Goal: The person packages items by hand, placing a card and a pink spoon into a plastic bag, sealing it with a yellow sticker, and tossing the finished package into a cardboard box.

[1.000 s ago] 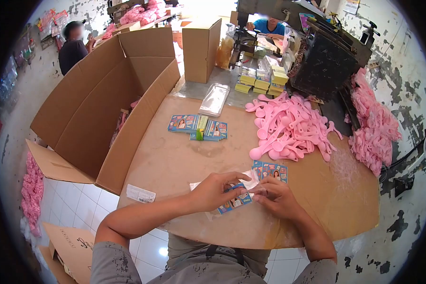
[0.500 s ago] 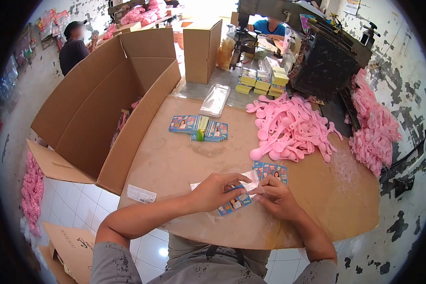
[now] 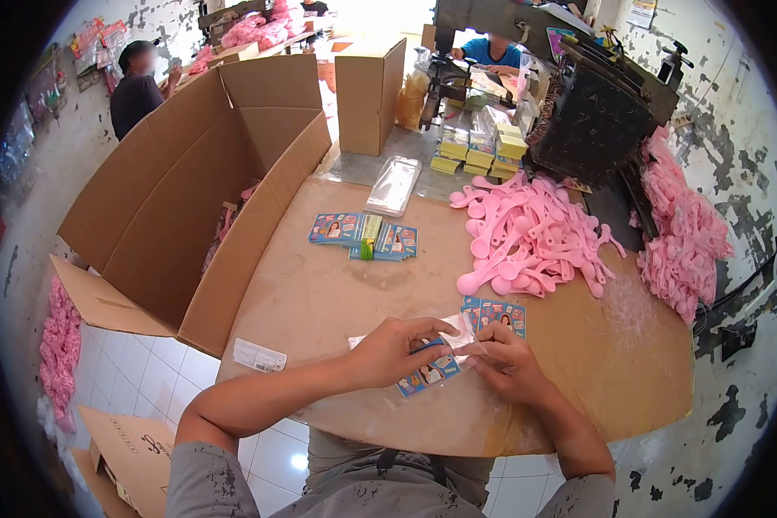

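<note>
Close to the front edge of the table, my left hand [image 3: 397, 352] is closed on a blue printed card [image 3: 430, 376], thumb on top, with clear plastic around it. My right hand [image 3: 508, 364] pinches the edge of the clear plastic bag [image 3: 463, 333] between thumb and fingers, just right of the card. Just beyond my right fingers lie more blue cards [image 3: 504, 316]. Farther up the table is a fanned stack of blue cards [image 3: 335, 227] with a yellow-green band [image 3: 368, 246] beside it. A heap of pink plastic spoons [image 3: 527, 237] covers the right side.
Left of the table stands a large open carton [image 3: 138, 207]. Clear plastic bags [image 3: 393, 186] lie behind the cards, near an upright box [image 3: 360, 104] and yellow bundles [image 3: 479, 148]. A black machine [image 3: 591, 108] stands at the back right. Two people are farther off.
Both hands keep their hold on the card and bag, with only tiny finger shifts. The whole view has moved very slightly.
</note>
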A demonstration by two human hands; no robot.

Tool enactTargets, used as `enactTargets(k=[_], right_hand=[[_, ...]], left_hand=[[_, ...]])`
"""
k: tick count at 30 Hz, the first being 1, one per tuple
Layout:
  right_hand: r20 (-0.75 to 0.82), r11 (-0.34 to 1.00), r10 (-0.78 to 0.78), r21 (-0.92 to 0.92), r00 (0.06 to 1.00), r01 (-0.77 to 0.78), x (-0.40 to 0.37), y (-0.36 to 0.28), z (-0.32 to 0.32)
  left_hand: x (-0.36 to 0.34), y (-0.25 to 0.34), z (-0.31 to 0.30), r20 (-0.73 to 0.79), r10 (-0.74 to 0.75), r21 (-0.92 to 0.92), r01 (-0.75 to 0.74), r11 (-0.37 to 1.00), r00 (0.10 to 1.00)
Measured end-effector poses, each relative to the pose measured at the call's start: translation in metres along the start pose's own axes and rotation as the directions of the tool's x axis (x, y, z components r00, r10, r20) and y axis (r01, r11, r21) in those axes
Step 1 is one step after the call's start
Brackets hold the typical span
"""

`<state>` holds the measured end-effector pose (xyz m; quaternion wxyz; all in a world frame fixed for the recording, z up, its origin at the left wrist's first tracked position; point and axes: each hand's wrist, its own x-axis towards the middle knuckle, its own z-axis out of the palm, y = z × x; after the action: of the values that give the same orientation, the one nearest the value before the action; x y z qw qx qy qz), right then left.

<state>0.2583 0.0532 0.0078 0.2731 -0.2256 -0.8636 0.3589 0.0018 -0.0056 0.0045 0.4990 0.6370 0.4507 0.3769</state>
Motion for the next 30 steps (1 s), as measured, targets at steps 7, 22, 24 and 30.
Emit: enactTargets(k=[7, 22, 24, 30], right_hand=[[0.009, 1.000, -0.014, -0.022, 1.000, 0.014, -0.0001, -0.0016, 0.0005], [-0.012, 0.996, -0.050, -0.069, 0.999, 0.049, 0.0002, 0.0016, -0.0013], [-0.012, 0.998, -0.041, -0.052, 0.999, 0.041, 0.0001, 0.0010, -0.0010], [-0.010, 1.000, -0.017, -0.014, 1.000, 0.017, -0.0020, 0.0037, 0.0001]], left_hand=[[0.0007, -0.0025, -0.0009, 0.013, 0.018, 0.027, -0.018, 0.999, 1.000], [0.0005, -0.0052, 0.0000, 0.009, 0.062, -0.014, -0.062, 0.998, 0.998], [0.0005, -0.0051, -0.0002, 0.011, 0.061, -0.003, -0.061, 0.998, 0.998], [0.0003, -0.0010, -0.0021, 0.033, 0.022, 0.039, -0.023, 0.999, 0.999]])
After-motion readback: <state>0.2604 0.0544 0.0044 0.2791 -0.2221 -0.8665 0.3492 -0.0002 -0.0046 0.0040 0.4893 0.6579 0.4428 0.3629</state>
